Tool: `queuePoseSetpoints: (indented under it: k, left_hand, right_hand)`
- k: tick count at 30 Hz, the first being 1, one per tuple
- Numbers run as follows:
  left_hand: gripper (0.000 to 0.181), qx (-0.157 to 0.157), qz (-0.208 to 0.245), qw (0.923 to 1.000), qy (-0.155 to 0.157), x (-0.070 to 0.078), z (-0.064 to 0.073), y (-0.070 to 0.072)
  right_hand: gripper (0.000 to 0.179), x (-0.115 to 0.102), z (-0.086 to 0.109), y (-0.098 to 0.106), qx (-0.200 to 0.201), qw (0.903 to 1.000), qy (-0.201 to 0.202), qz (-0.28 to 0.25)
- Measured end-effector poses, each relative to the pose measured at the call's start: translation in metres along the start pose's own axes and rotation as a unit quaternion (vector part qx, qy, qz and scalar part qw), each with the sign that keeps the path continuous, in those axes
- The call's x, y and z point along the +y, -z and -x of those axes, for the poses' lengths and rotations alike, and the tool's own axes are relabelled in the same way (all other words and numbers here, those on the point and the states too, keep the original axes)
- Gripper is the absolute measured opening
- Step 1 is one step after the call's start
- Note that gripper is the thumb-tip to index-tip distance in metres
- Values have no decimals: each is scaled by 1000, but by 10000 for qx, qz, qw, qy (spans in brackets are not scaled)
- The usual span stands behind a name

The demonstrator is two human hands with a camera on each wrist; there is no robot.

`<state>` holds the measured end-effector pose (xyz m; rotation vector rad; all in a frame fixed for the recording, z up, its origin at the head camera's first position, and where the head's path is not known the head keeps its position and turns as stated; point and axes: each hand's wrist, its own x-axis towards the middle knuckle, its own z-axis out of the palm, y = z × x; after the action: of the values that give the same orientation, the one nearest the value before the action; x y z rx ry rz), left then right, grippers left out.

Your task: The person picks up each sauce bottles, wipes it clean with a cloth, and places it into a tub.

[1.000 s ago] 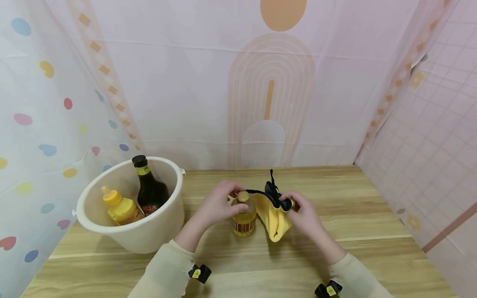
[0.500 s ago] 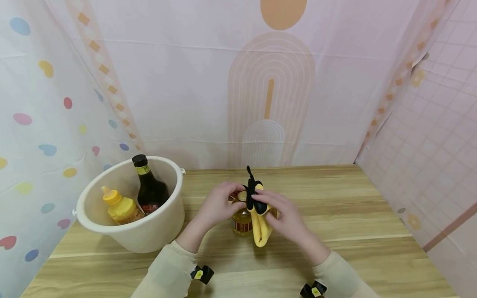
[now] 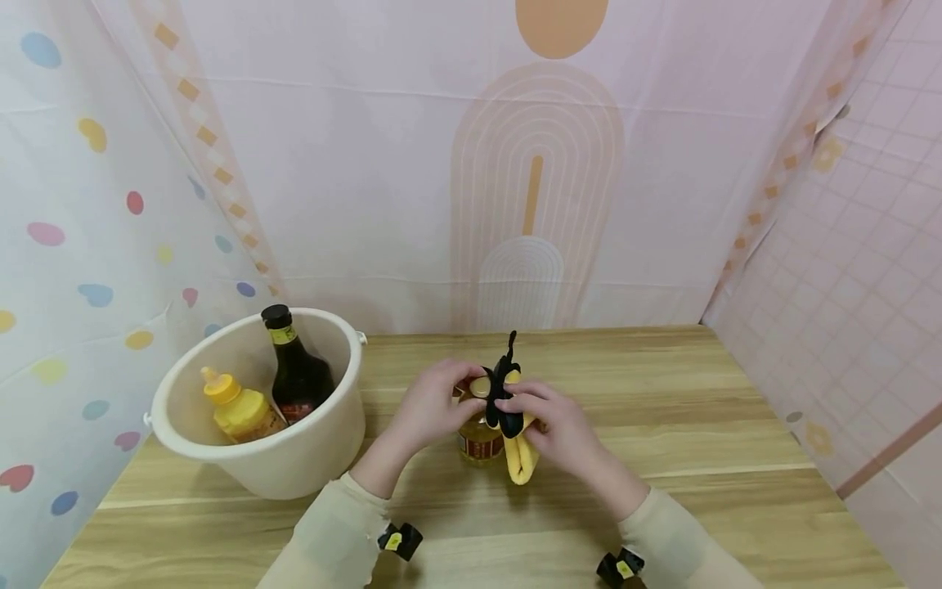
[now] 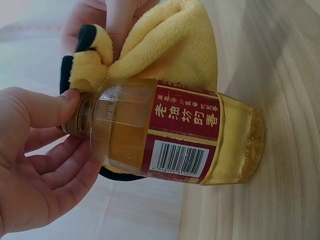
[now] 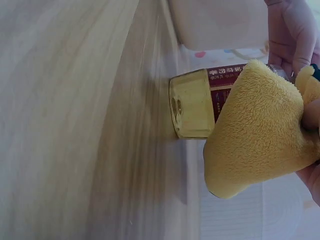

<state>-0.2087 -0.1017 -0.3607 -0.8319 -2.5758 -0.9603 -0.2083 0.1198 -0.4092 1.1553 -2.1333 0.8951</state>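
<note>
In the head view my left hand (image 3: 430, 405) grips the neck of a small bottle of golden cooking oil (image 3: 478, 448) with a gold cap. The bottle stands upright on the table; its dark red label and barcode show in the left wrist view. My right hand (image 3: 555, 421) pinches a bunched yellow cloth (image 3: 521, 462) with black edging, right beside the bottle. A black loop of the edging sticks up above the fingers. In the right wrist view the fluffy cloth (image 5: 255, 135) hangs folded and hides part of the bottle's label.
A white bucket (image 3: 294, 470) stands at the left of the wooden table (image 3: 684, 409). Inside it lean a yellow squeeze bottle (image 3: 246, 415) and a dark bottle (image 3: 300, 380) with a black cap. Patterned curtains (image 3: 383, 180) hang behind the table and at both sides.
My right hand has moved left with the cloth, up against the bottle's neck, and the cloth now covers part of the bottle. The left hand has stayed at the neck.
</note>
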Motion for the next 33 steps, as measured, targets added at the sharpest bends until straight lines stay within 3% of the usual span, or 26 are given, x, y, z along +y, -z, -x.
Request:
queuePoseSetpoints:
  k: [6, 20, 33]
  left_hand:
    - [31, 61, -191, 9998, -62, 0, 1, -1]
    - [30, 9, -277, 9996, -26, 1, 0, -1]
    - [32, -19, -261, 9996, -129, -1, 0, -1]
  right_hand:
    - [54, 2, 0, 2, -140, 9997, 164, 138]
    - [50, 10, 17, 0, -318, 9992, -223, 25]
    - [47, 11, 28, -3, -1478, 9869, -475, 437]
